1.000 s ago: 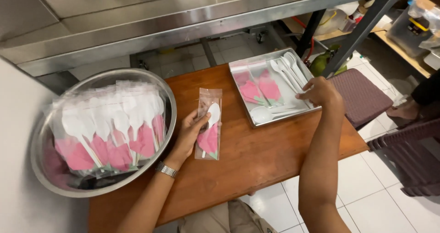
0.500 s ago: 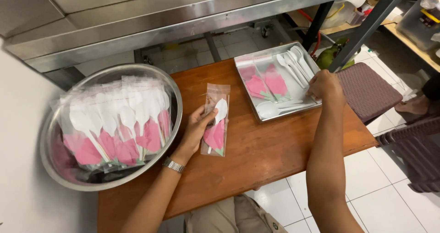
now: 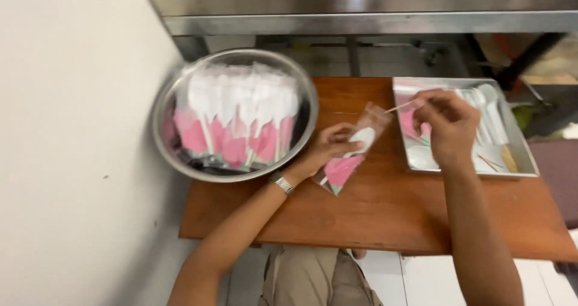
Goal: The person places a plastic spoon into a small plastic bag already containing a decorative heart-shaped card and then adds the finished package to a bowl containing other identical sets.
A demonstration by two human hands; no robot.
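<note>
At the left of the frame, a round shiny metal bowl (image 3: 168, 110) sits on the brown wooden table (image 3: 385, 215), partly overhanging its left edge, filled with clear packets that each hold a white plastic spoon and a pink napkin (image 3: 238, 122). Just right of the bowl, near the centre, the left hand (image 3: 328, 152), with a silver wristwatch (image 3: 281, 183) on its wrist, has its fingers curled closed around a clear plastic sleeve containing a white spoon and a pink folded napkin (image 3: 349, 158), held slanted just above the tabletop. Further right, the right hand (image 3: 448, 125) pinches a thin wooden toothpick (image 3: 400, 106) between thumb and fingertips, its tip close to the sleeve's open top. Under that hand, in the upper right, a rectangular steel tray (image 3: 518, 155) holds loose white spoons (image 3: 490, 110) and pink napkins.
</note>
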